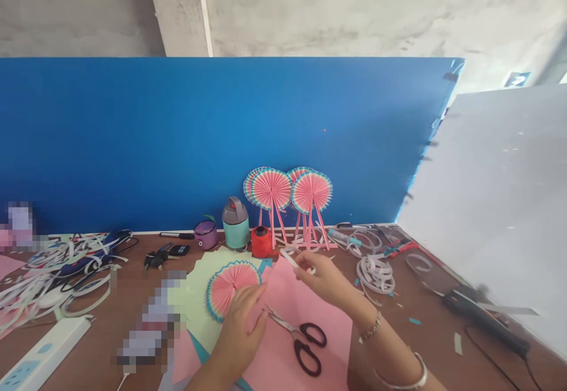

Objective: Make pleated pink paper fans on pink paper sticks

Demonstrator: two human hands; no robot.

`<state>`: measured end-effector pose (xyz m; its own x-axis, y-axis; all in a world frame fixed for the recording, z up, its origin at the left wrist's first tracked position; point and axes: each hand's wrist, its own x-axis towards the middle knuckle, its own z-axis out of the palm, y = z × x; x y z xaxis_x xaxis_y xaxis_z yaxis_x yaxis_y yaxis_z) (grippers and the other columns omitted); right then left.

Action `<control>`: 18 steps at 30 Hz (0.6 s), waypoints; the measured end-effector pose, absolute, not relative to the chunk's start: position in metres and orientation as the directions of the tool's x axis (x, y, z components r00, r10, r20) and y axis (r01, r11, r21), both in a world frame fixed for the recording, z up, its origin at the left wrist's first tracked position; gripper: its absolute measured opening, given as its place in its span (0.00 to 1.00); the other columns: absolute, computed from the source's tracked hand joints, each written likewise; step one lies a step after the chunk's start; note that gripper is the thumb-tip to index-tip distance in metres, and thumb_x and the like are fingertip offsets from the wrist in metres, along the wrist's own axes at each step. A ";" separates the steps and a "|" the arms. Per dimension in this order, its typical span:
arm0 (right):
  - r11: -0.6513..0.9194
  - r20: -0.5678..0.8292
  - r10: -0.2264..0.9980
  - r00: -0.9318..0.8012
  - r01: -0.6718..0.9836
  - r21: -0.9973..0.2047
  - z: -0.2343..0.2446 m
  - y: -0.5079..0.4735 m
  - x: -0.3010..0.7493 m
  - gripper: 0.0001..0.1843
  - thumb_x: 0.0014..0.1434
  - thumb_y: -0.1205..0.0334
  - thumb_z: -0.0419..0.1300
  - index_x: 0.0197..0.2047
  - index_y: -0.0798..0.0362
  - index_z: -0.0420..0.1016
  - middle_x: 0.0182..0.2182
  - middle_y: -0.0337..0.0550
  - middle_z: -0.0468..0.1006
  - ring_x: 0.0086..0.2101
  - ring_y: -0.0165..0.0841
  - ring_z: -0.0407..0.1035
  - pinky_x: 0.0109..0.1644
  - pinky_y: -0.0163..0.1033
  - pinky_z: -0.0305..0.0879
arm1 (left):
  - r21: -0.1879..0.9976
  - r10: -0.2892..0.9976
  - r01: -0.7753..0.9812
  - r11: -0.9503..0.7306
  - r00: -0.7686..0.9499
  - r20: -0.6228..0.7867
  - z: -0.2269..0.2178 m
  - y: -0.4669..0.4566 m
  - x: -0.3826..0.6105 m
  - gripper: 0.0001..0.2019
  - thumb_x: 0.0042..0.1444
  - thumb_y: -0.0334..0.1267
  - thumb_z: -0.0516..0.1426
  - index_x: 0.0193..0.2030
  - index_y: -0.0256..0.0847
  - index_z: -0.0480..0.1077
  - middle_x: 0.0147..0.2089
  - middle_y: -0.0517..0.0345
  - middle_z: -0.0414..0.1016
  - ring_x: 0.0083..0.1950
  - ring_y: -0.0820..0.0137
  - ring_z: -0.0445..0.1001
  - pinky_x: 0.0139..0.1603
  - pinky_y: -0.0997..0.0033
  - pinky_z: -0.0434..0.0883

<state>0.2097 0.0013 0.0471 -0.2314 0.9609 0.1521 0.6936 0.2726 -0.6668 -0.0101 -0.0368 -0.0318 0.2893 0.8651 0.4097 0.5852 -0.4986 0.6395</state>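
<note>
My left hand (241, 326) lies over the lower right of a round pleated pink paper fan (230, 284) with a blue and cream edge, fingers stretched and thumb apart. Beneath the fan are pale green sheets (195, 284). My right hand (321, 276), wearing bracelets, is raised slightly to the right with its thumb and fingers closed on a thin curled white strip (290, 255). Between and below both hands, black-handled scissors (303, 341) rest on pink paper (328, 320), blades pointing toward my left hand. Part of the fan is hidden under my left hand.
Several finished pink fans (271, 189) stand against the blue partition (177, 143). In front are a red bottle (261, 242), a teal container (236, 228) and a purple pot (206, 235). White strips (375, 274) and a glue gun (482, 317) lie right; a power strip (48, 355) lies left.
</note>
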 end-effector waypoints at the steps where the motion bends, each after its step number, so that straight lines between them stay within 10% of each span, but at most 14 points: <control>1: 0.314 0.182 0.947 -0.265 0.629 -0.711 0.047 -0.003 0.202 0.04 0.56 0.65 0.52 0.32 0.52 0.68 0.30 0.37 0.75 0.32 0.30 0.68 0.35 0.33 0.59 | 0.658 0.871 0.576 -0.485 0.248 0.425 -0.032 -0.037 -0.011 0.21 0.58 0.36 0.50 0.60 0.45 0.63 0.56 0.46 0.69 0.58 0.60 0.66 0.57 0.53 0.66; 18: 0.460 0.226 0.882 -0.414 0.649 -0.606 0.033 -0.026 0.168 0.04 0.51 0.71 0.53 0.28 0.52 0.63 0.25 0.36 0.69 0.29 0.31 0.60 0.36 0.34 0.55 | 0.684 0.832 0.481 -0.548 0.230 0.505 -0.032 -0.041 -0.014 0.23 0.59 0.36 0.51 0.61 0.46 0.61 0.60 0.45 0.64 0.61 0.58 0.62 0.60 0.52 0.63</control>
